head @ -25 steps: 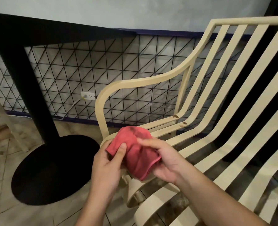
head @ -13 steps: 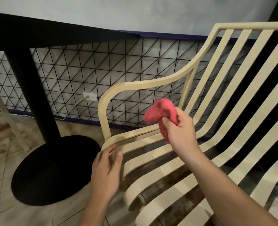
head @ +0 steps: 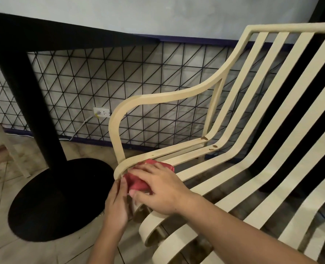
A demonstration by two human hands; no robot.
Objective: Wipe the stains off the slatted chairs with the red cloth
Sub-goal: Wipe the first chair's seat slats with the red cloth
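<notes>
Head view, red cloth lengthwise along chair slat, right hand clasped over it

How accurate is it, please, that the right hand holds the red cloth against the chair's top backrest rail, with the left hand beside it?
Only the place is wrong. The head view shows the right hand holding the red cloth against the front seat slats of the chair, at the foot of its armrest, not the top rail; the left hand is beside it.
</notes>
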